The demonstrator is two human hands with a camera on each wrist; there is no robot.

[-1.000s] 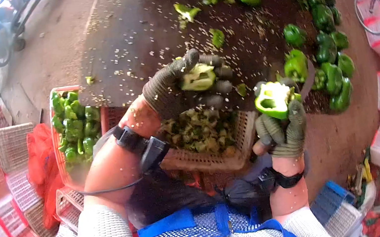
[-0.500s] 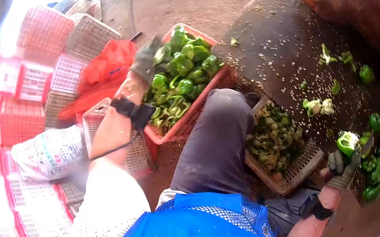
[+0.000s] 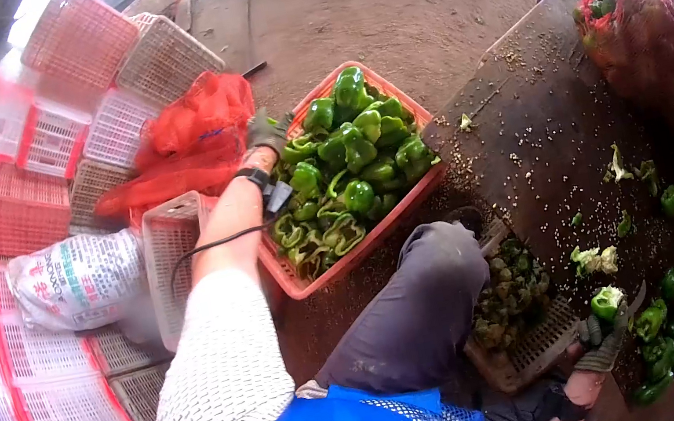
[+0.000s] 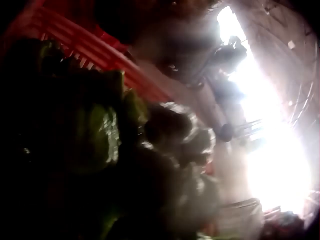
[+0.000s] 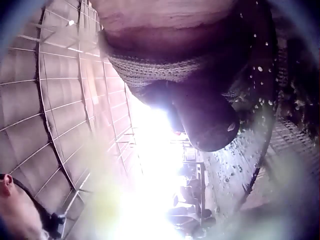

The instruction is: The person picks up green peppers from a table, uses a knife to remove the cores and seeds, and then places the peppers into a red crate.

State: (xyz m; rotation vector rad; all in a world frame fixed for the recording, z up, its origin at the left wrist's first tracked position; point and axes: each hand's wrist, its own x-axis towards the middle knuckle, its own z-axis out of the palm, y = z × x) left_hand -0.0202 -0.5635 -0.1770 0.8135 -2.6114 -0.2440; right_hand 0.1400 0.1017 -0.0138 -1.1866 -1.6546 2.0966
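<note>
At the left rim of a salmon-pink crate (image 3: 307, 289), my gloved left hand (image 3: 264, 133) pinches a green bell pepper piece (image 3: 274, 120), mostly hidden by the fingers. Green bell peppers (image 3: 358, 149) fill that crate, with cut ones at its near end. Low on the right, my gloved right hand (image 3: 602, 347) grips a cut bell pepper (image 3: 607, 303), its pale inside facing up. A knife blade (image 3: 637, 299) sticks out beside it from the same hand. The left wrist view is dark, with peppers (image 4: 102, 135) below the red crate rim (image 4: 110, 55).
A dark tabletop (image 3: 515, 154) carries scattered seeds, pepper cores (image 3: 593, 260) and a row of whole peppers (image 3: 659, 353). Beneath its edge sits a crate of trimmings (image 3: 506, 289). A red net sack (image 3: 638, 35) stands at the back right. Stacked crates (image 3: 64, 390) and a white sack (image 3: 80, 282) line the left.
My left hand has moved from above the tabletop to the pepper crate at left, carrying the pepper piece. The head view has swung left. The right hand still holds the cut pepper and knife.
</note>
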